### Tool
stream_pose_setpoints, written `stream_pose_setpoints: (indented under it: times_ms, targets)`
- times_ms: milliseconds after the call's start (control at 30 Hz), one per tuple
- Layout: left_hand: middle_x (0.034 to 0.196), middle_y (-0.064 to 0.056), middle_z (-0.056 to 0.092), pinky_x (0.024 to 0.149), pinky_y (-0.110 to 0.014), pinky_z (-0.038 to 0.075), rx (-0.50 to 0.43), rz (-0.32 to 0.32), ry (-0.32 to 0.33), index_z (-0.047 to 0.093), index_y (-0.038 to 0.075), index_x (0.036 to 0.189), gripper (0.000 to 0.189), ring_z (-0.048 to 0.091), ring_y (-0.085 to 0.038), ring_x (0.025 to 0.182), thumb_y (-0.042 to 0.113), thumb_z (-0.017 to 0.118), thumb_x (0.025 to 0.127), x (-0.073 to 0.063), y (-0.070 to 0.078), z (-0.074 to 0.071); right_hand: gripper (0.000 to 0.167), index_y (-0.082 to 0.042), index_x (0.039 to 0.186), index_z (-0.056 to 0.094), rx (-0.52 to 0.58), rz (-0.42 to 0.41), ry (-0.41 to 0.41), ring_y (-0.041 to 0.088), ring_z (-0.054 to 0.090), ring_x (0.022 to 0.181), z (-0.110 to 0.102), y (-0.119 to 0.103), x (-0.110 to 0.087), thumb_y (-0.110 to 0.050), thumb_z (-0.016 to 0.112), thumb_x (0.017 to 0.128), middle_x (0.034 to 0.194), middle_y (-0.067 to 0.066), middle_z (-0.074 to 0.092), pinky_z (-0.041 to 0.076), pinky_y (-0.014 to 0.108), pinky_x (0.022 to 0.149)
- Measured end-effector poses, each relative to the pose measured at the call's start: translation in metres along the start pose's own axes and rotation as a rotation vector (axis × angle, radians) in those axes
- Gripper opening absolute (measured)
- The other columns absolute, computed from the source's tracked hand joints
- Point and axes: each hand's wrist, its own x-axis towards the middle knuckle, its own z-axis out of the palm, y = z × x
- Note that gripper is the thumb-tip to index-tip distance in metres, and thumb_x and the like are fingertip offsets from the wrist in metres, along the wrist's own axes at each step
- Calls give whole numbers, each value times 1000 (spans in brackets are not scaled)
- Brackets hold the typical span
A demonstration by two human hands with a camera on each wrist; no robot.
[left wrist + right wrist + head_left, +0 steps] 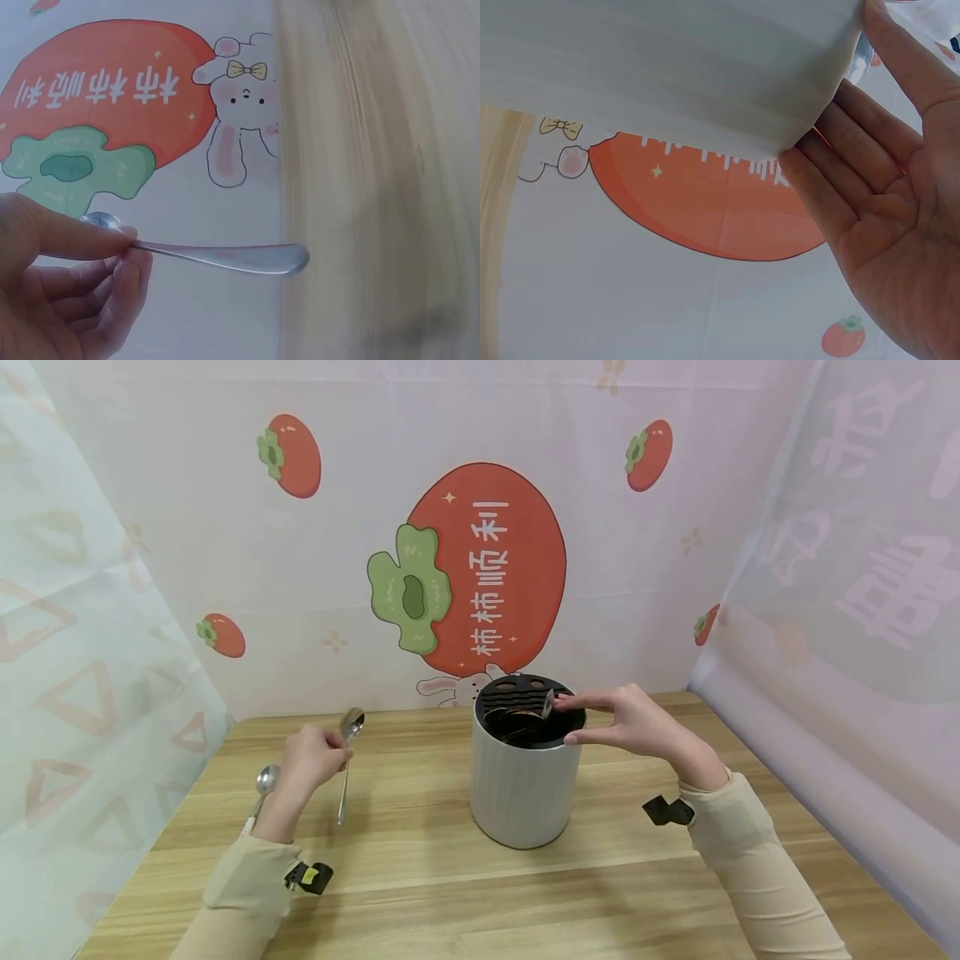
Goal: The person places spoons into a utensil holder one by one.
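Observation:
My left hand point(311, 758) pinches a metal spoon point(345, 777) between thumb and fingers, above the table's left side. The spoon's bowl points away and its handle toward me; in the left wrist view the handle point(240, 259) sticks out past the fingertips. A second spoon point(266, 779) lies partly hidden behind the left wrist. My right hand point(637, 718) holds the right side of the rim of a white ribbed utensil holder point(521, 793), thumb on the near side, fingers farther back. Beside those fingers, a shiny utensil end point(548, 704) sticks up from the holder's dark opening.
The holder has a black slotted top point(517, 693) at its back, with dark utensils partly visible in the front opening. It stands on a wooden table point(450, 902). Printed cloth walls point(360, 527) rise at the back and both sides.

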Motion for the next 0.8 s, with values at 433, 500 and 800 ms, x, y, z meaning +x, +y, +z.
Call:
stream_pose_setpoints:
  times_ms: [433, 500, 800]
  targets:
    - [69, -4, 69, 55, -26, 47, -35, 53, -1, 69, 4, 79, 13, 63, -12, 60, 14, 66, 85, -2, 19, 4, 43, -21, 120, 67, 6, 2, -1, 17, 61, 114, 0, -1, -1, -35, 74, 80, 121, -1, 66, 50, 43, 93]
    - [68, -4, 68, 54, -26, 47, -40, 73, 11, 69, 4, 78, 12, 62, -12, 60, 14, 66, 84, -3, 24, 4, 43, -21, 120, 66, 6, 1, -1, 17, 62, 114, 0, 0, -1, -35, 74, 80, 121, -1, 66, 50, 44, 93]
    - [69, -4, 69, 53, -26, 46, -57, 99, 36, 69, 4, 80, 11, 61, -14, 60, 13, 66, 85, -8, 41, 4, 43, -23, 120, 66, 11, 11, -1, 16, 62, 113, 1, 1, -1, -36, 74, 80, 121, -2, 66, 50, 43, 94]
